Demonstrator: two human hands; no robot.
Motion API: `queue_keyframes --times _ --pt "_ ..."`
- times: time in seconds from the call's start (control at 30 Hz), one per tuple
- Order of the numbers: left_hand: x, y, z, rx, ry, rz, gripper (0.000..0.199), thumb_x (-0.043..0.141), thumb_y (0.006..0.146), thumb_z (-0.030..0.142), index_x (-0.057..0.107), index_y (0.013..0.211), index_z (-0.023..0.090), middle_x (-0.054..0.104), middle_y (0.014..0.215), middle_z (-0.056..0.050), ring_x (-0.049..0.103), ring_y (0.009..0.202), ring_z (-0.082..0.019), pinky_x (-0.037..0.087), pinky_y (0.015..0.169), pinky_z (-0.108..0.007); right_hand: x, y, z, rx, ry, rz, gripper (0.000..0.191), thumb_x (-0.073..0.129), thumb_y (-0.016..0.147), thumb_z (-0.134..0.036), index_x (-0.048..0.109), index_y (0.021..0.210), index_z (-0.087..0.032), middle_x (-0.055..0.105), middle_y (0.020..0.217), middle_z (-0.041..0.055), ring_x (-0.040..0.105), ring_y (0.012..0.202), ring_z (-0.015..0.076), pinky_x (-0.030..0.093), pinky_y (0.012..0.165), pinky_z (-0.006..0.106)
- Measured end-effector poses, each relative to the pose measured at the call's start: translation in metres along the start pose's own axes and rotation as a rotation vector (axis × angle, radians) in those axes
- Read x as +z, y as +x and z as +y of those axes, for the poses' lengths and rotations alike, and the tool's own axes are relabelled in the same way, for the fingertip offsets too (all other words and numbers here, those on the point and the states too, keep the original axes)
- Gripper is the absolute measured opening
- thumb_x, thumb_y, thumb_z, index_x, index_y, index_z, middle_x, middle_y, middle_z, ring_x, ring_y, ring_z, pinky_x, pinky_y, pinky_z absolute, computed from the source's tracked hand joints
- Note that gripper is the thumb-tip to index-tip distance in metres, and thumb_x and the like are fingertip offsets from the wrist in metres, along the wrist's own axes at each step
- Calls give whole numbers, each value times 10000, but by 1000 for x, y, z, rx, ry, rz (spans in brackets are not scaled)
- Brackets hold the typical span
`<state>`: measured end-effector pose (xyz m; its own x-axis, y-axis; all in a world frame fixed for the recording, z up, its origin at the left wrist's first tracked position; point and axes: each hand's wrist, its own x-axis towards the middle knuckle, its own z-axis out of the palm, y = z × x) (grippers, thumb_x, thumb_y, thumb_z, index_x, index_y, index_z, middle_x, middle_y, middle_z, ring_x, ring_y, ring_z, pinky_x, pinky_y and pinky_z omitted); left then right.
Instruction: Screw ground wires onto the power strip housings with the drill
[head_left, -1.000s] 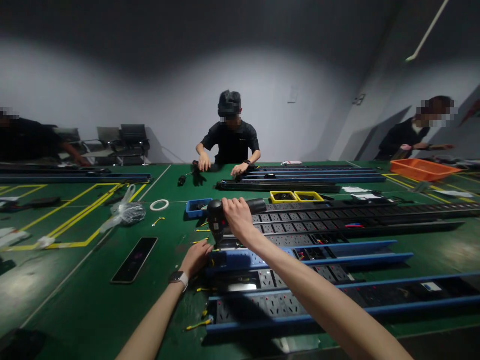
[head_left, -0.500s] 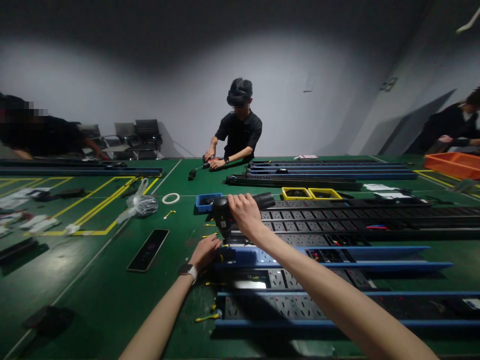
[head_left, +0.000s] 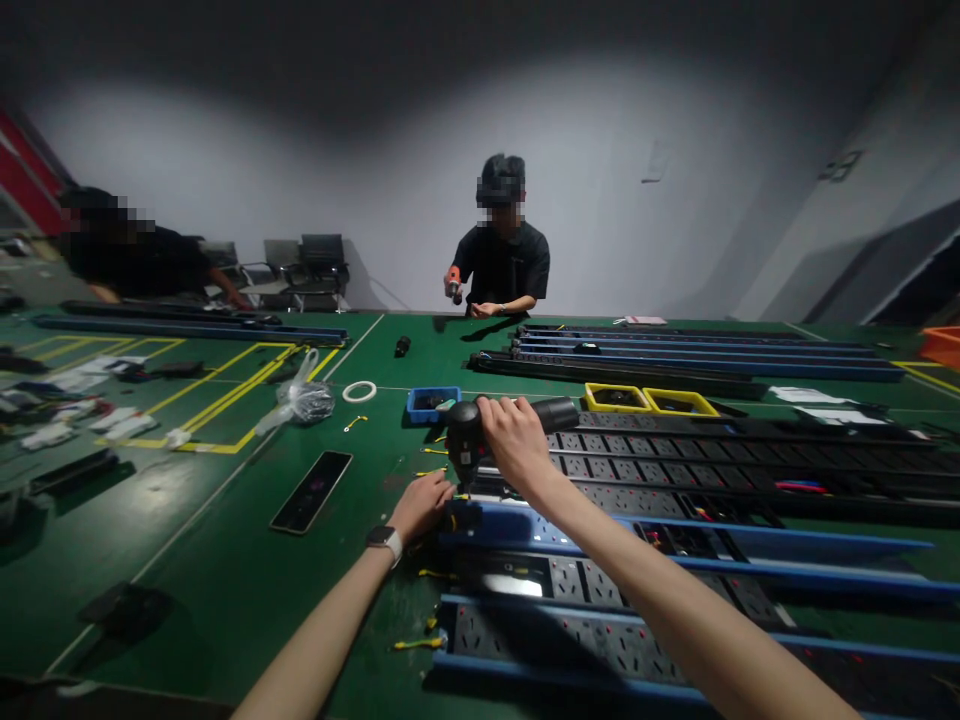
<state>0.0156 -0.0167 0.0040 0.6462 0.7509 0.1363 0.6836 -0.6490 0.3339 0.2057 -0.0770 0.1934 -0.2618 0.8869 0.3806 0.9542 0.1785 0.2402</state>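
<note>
My right hand [head_left: 514, 437] is wrapped round a black power driver [head_left: 465, 437], whose head points down at the left end of a socket strip with a blue channel [head_left: 510, 520]. Just left of the driver tip, my left hand [head_left: 421, 507], with a watch on its wrist, has its fingers together at the strip's end. What those fingers pinch, if anything, is too small to make out. Below lies another socket strip [head_left: 525, 630] with a yellow-green wire [head_left: 416, 645] at its left end.
A phone [head_left: 311, 491], a white ring [head_left: 359, 391] and a plastic bag [head_left: 307, 400] lie left. Behind the driver are a blue tray [head_left: 433, 405] and yellow trays [head_left: 616, 398]. Across the table a person [head_left: 504, 255] holds an orange driver; another person [head_left: 142, 255] is at far left.
The view has shifted, so most things appear a little further right. The person opposite has lifted the orange driver off the table. My hands keep the same hold at the strip's end.
</note>
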Motion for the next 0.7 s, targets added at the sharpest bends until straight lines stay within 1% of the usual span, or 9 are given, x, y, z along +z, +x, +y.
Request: queue_keyframes --times 0.17,0.3,0.4,0.5,0.6,0.7 --pt "4 2 -2 -14 -19 -9 457 276 1023 358 616 772 183 602 880 -49 540 792 -132 364 729 -242 1 1 -1 -1 18 5 206 439 943 -68 537 1115 -125 652 1006 110 577 937 248 367 795 380" --pt "2 3 0 -21 -30 -32 449 278 1022 360 607 772 184 604 896 -45 557 826 -131 380 759 -237 3 4 -1 1 42 8 191 437 949 -69 541 1098 -127 658 999 102 585 929 242 369 797 374" --pt "-1 3 3 -31 -26 -61 442 278 1020 345 606 772 184 603 910 -49 566 842 -132 386 772 -239 6 4 0 1 43 38 163 457 944 -80 546 1072 -128 656 970 102 583 906 237 370 786 372" --pt "-3 2 5 -30 -23 -65 441 275 1017 344 605 771 182 604 912 -52 565 839 -136 387 771 -246 9 2 0 -6 33 80 160 472 933 -82 544 1068 -130 644 946 92 578 890 240 379 787 379" --pt "1 1 3 -37 -36 -66 454 270 1016 362 614 778 184 610 903 -48 558 815 -137 386 762 -254 12 0 -2 -29 31 111 132 464 945 -99 534 1048 -143 637 928 77 576 881 236 389 791 380" --pt "7 1 -2 -41 -77 -39 470 270 1015 394 643 813 193 628 938 -49 573 846 -144 401 780 -256 14 2 -4 -55 24 133 105 476 946 -117 523 1035 -149 633 920 73 572 870 231 395 774 374"
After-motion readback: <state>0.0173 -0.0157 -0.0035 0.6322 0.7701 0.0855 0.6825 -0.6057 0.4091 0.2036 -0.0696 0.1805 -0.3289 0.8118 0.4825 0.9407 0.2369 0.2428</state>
